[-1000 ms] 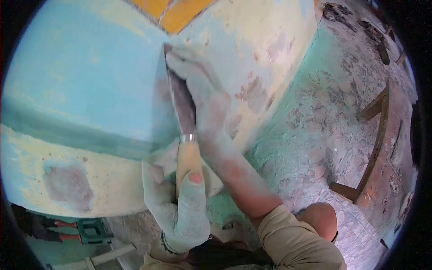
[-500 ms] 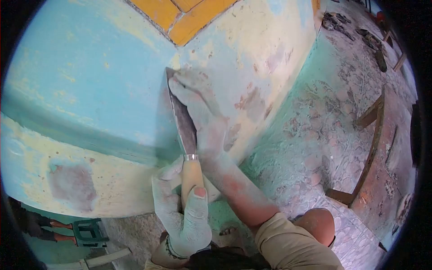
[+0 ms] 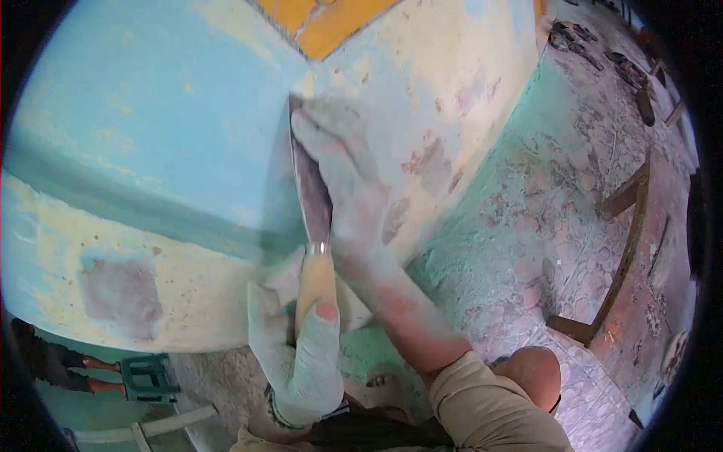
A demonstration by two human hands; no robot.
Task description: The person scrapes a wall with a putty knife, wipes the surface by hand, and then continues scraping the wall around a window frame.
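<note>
A putty knife point(image 3: 312, 188) with a wooden handle and a long metal blade points up against a painted surface point(image 3: 173, 135) in faded blue and cream. My left hand point(image 3: 305, 354), pale with dust, is wrapped round the handle with its thumb lying along it. Farther up, my right hand point(image 3: 343, 166) lies along the right side of the blade, its fingers closed at the blade's tip and close against the surface. Those fingertips are blurred and partly hidden. Just above the tip is the corner of an orange panel point(image 3: 327, 30).
At lower left, a person's legs point(image 3: 90, 373) show beside a green plastic stool point(image 3: 149, 377). A wooden frame point(image 3: 629, 256) stands on the dusty floor point(image 3: 527, 203) to the right. Shoes point(image 3: 576, 41) lie at upper right. A pale wooden bar point(image 3: 162, 426) crosses the lower left.
The view has shifted a little, and the knife, both hands and the orange panel now appear slightly higher. Both hands keep their places on the knife.
</note>
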